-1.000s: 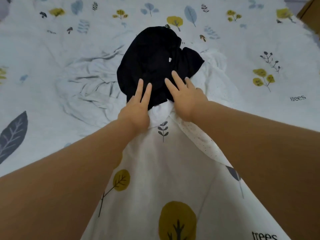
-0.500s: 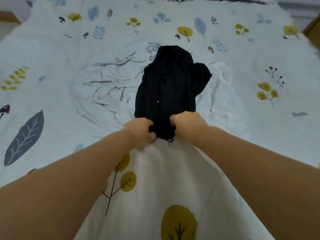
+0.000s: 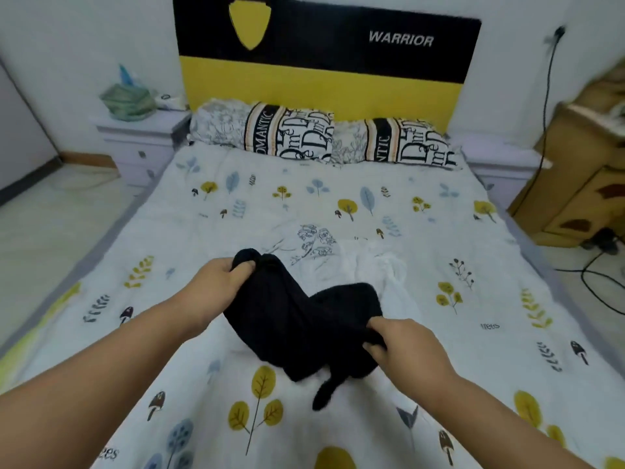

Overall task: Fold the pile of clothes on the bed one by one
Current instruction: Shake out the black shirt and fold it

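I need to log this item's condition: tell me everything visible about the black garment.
The black garment is dark, soft-looking ribbed fabric, bunched and unfolded. The left hand grips one end, the right hand pinches the other. It sags between them over the bed, a narrow strip trailing down toward the viewer.

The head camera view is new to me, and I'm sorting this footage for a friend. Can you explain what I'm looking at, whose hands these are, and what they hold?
There is no machine here: a person wears one wide-angle camera on the head, so you look forward and down along their bare arms. The left hand and the right hand each grip an end of a black garment, bunched and lifted over the bed. Beyond it lies crumpled white clothing, apparently more of the pile to fold. Two pillows lean at the yellow and black headboard.
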Demonstrator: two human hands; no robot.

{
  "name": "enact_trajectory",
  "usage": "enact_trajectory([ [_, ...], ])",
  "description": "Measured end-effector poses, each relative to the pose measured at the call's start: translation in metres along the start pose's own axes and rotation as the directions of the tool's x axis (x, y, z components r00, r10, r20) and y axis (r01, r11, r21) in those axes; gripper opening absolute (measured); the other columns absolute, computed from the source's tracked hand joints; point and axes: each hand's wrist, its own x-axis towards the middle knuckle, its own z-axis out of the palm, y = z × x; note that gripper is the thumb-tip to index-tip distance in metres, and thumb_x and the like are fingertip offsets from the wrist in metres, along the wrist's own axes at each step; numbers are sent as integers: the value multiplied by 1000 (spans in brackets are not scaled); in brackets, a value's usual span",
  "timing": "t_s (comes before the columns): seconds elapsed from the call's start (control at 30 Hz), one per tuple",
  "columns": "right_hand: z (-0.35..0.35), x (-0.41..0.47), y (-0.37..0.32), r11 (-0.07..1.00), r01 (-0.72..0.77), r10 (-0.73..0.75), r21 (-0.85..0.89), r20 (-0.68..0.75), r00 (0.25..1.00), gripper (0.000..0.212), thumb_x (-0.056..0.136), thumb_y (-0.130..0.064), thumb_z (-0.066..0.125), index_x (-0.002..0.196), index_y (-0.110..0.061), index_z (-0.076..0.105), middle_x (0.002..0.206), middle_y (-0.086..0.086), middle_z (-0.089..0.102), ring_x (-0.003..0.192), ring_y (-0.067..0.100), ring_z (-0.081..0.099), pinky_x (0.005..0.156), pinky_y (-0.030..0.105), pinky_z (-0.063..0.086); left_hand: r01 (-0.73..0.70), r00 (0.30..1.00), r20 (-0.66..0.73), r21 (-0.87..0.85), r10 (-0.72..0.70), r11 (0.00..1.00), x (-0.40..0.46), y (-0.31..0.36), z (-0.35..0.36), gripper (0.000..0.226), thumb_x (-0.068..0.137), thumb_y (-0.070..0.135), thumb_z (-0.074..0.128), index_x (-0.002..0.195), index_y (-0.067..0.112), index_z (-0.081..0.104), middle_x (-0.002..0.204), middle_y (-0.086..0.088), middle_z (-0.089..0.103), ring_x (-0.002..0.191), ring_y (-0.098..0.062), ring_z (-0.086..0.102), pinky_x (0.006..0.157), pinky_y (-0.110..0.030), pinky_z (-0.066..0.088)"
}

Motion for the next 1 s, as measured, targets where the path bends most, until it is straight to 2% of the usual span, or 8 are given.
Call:
enact_trajectory([
  [0.1, -64, -22, -22, 996, -28, 37, 79, -111, 993, 23, 90, -24, 49, 68, -25, 43, 62, -9, 47, 59, 11, 44, 47, 21, 28, -70, 997, 9, -145, 72, 987, -33, 66, -28, 31, 96, 27, 47, 85, 1, 60, 82, -10, 62, 72, -19, 57, 64, -28, 41],
  [0.27, -163, -64, -61, 989, -10, 49, 150, -258, 965, 25, 86, -19, 50, 62, -16, 40, 63, -3, 45, 60, 12, 40, 48, 24, 26, -193, 973, 59, -337, 225, 922, -99, 163, -67, 20, 96, 22, 47, 87, 10, 60, 75, -3, 65, 60, -8, 61, 48, -16, 44],
  [0.4, -221, -103, -85, 966, -6, 89, 260, -308, 947, 24, 86, -16, 47, 63, -12, 39, 64, 0, 44, 65, 17, 39, 51, 27, 24, -248, 954, 30, -481, 299, 841, -151, 225, -98, 15, 95, 16, 49, 89, 9, 60, 78, -3, 69, 68, -12, 64, 59, -20, 50],
  [0.53, -261, -144, -101, 892, -73, 177, 446, -194, 965, 18, 88, -14, 46, 70, -10, 46, 62, 2, 44, 57, 17, 39, 55, 29, 27, -346, 917, -11, -523, 399, 779, -205, 272, -126, 18, 96, 13, 47, 82, 12, 58, 73, -2, 67, 65, -11, 62, 65, -24, 49],
  [0.67, -292, -179, -120, 883, -68, 82, 465, -9, 997, 12, 86, -11, 51, 74, -6, 50, 69, 4, 46, 62, 16, 42, 59, 28, 30, -420, 844, 28, -586, 535, 693, -258, 309, -139, 19, 95, 5, 44, 82, 12, 55, 65, 0, 65, 56, -8, 63, 53, -18, 51],
  [0.83, -313, -219, -148, 888, 8, -67, 460, 110, 992, 25, 80, -6, 55, 62, -16, 41, 53, -8, 38, 49, 7, 36, 48, 19, 25, -305, 775, 183, -730, 605, 612, -316, 344, -147, 27, 88, -4, 36, 68, 10, 45, 54, 2, 53, 42, -6, 51, 41, -13, 41],
  [0.9, -317, -231, -158, 872, 34, -109, 487, 126, 986, 12, 80, -7, 58, 75, -17, 53, 67, -4, 55, 60, 9, 48, 55, 19, 36, -262, 783, 198, -755, 590, 602, -333, 354, -152, 28, 88, -1, 39, 64, 13, 37, 47, 4, 43, 33, -3, 38, 36, -9, 31],
  [1.0, -325, -242, -168, 767, 99, -74, 633, -67, 995, 36, 83, -6, 58, 111, -28, 52, 111, -1, 58, 91, 11, 59, 76, 24, 50, -412, 749, 191, -616, 634, 672, -352, 362, -152, 27, 87, 0, 48, 66, 17, 43, 51, 5, 49, 41, -6, 51, 43, -11, 42],
])
